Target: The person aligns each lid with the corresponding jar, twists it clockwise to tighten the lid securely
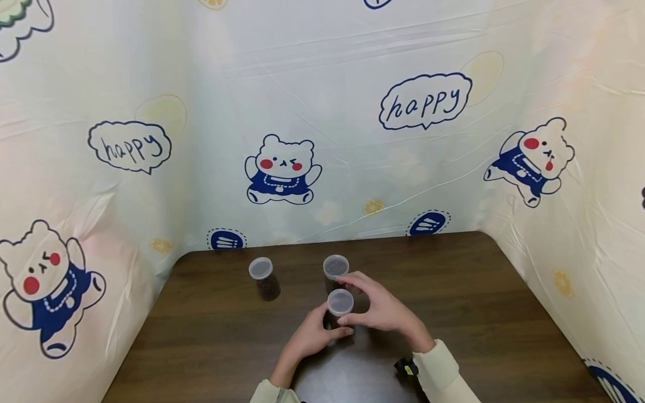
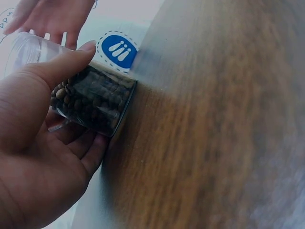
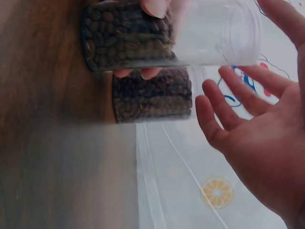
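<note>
A clear jar (image 1: 340, 302) partly filled with coffee beans stands nearest me, a translucent lid on top. My left hand (image 1: 316, 331) grips its lower body, thumb on the near side and fingers around the far side. In the right wrist view the beans fill about the lower half of this held jar (image 3: 119, 38). My right hand (image 1: 380, 308) is spread beside its lid, the thumb near the rim and the fingers extended, curled round nothing. Behind it stands a second lidded jar (image 1: 336, 266) of beans, its lid overlapped by my right fingertips in the head view.
A third lidded jar (image 1: 264, 279) of dark contents stands further left on the brown wooden table (image 1: 211, 336). A printed cloth (image 1: 342, 112) with bears hangs along the back and both sides. A small black device (image 1: 406, 367) sits by my right sleeve.
</note>
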Motion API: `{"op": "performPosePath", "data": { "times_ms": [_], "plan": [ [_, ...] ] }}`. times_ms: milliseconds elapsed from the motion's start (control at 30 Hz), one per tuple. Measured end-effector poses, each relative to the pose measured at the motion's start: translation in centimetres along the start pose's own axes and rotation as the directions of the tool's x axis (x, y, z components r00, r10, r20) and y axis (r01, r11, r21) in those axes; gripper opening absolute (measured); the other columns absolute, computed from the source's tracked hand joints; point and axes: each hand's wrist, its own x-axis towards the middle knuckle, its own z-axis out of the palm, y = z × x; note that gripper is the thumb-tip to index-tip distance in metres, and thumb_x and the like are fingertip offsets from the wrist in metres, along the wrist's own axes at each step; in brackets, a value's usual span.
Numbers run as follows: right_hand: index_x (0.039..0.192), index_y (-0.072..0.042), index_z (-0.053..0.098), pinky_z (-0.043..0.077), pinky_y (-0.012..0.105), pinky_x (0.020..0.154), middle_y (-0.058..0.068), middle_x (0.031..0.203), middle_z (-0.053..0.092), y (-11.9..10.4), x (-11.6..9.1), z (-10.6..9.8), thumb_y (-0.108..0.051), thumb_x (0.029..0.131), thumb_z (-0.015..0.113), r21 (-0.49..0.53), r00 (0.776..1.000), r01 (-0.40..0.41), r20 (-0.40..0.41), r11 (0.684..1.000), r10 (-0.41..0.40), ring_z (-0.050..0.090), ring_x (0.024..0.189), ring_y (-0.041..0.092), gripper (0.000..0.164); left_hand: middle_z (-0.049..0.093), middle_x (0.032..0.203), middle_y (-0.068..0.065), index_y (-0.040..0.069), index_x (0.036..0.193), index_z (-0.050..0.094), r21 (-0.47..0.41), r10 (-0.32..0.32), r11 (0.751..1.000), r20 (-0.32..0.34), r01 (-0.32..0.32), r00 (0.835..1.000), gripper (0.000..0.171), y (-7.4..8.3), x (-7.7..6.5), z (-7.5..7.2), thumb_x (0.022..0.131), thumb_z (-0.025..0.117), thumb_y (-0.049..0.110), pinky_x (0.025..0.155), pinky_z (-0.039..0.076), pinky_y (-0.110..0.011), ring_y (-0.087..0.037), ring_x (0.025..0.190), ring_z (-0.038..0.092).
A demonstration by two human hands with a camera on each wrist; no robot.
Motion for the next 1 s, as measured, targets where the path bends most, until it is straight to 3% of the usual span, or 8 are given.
{"op": "performPosePath", "data": {
  "times_ms": [300, 533, 700, 867, 1000],
  "plan": [
    [0.146, -0.029, 0.061, 0.051, 0.053, 0.104, -0.002, 0.142, 0.064, 0.4, -0.2, -0.5, -0.033, 0.097, 0.079, 0.026, 0.999, 0.029, 0.036, 0.999, -0.030, 0.060, 0.128, 0.019, 0.053, 0.069, 0.132, 0.008, 0.029, 0.142, 0.059, 0.014, 0.009, 1.000, -0.002, -0.009, 1.000, 0.062, -0.1, 0.0, 0.1, 0.088, 0.084, 0.047, 0.105, 0.048, -0.041, -0.016, 0.125, 0.062],
    [0.135, -0.026, 0.067, 0.054, 0.047, 0.100, -0.005, 0.128, 0.067, -0.1, 0.2, 0.1, -0.035, 0.088, 0.087, 0.003, 0.999, 0.007, -0.031, 1.000, -0.006, 0.063, 0.116, 0.013, 0.052, 0.071, 0.124, 0.010, 0.031, 0.140, 0.059, 0.004, 0.007, 1.000, 0.002, -0.007, 1.000, 0.059, 0.0, 0.0, 0.1, 0.089, 0.085, 0.045, 0.105, 0.048, -0.038, -0.014, 0.120, 0.062],
    [0.129, -0.023, 0.068, 0.055, 0.042, 0.096, -0.009, 0.118, 0.064, -0.4, 0.4, 0.6, -0.042, 0.084, 0.090, -0.028, 0.998, -0.013, -0.060, 1.000, 0.011, 0.062, 0.107, 0.008, 0.053, 0.066, 0.140, 0.010, 0.033, 0.146, 0.056, 0.002, 0.012, 1.000, -0.002, -0.012, 1.000, 0.064, 0.0, 0.1, 0.1, 0.089, 0.085, 0.043, 0.111, 0.048, -0.043, -0.018, 0.134, 0.059],
    [0.140, -0.022, 0.063, 0.055, 0.041, 0.100, -0.001, 0.130, 0.063, -0.3, 0.1, 0.2, -0.041, 0.086, 0.088, -0.011, 0.999, -0.017, -0.036, 1.000, 0.016, 0.060, 0.115, 0.009, 0.062, 0.066, 0.141, 0.008, 0.031, 0.145, 0.056, -0.003, 0.001, 1.000, 0.001, -0.001, 1.000, 0.064, 0.1, 0.0, 0.1, 0.089, 0.085, 0.043, 0.113, 0.046, -0.049, -0.021, 0.135, 0.059],
    [0.150, -0.019, 0.057, 0.054, 0.047, 0.103, 0.007, 0.142, 0.061, -0.1, 0.0, -0.3, -0.033, 0.093, 0.083, 0.038, 1.000, 0.006, 0.008, 0.999, -0.006, 0.060, 0.121, 0.013, 0.064, 0.067, 0.138, 0.007, 0.028, 0.144, 0.057, 0.001, -0.002, 1.000, 0.004, 0.002, 1.000, 0.063, 0.1, 0.0, 0.1, 0.089, 0.084, 0.044, 0.110, 0.046, -0.048, -0.021, 0.132, 0.060]
  ]
}}
